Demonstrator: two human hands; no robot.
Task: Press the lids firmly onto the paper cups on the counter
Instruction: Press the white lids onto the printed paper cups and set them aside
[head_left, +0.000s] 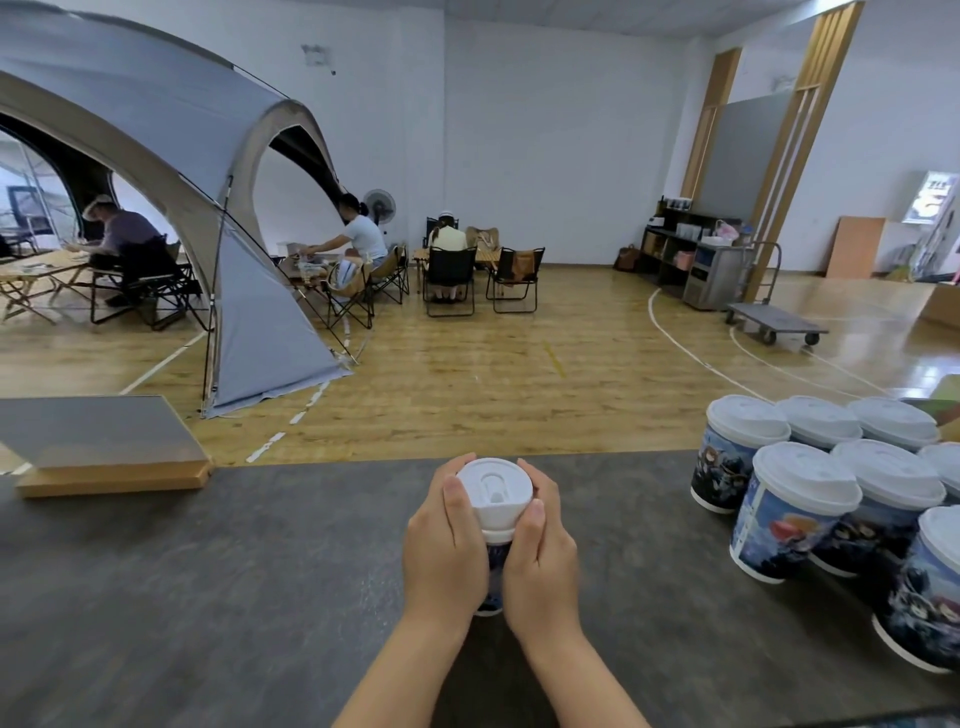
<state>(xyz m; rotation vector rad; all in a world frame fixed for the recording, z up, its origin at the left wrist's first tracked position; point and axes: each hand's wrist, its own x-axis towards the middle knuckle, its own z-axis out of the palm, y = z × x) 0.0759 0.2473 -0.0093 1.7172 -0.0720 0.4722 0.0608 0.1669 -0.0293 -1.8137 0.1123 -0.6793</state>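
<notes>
A paper cup (493, 571) with a dark printed picture stands on the grey counter (208, 597) in the middle of the head view. A white plastic lid (494, 493) sits on its top. My left hand (444, 540) wraps the cup's left side, with its thumb on the lid's rim. My right hand (540, 556) wraps the right side, thumb also on the lid's rim. Most of the cup's body is hidden between my hands.
Several lidded paper cups (800, 509) stand grouped at the counter's right end. A flat grey-topped wooden board (104, 457) lies at the far left. Beyond the counter are a wooden floor, a grey tent, folding chairs and seated people.
</notes>
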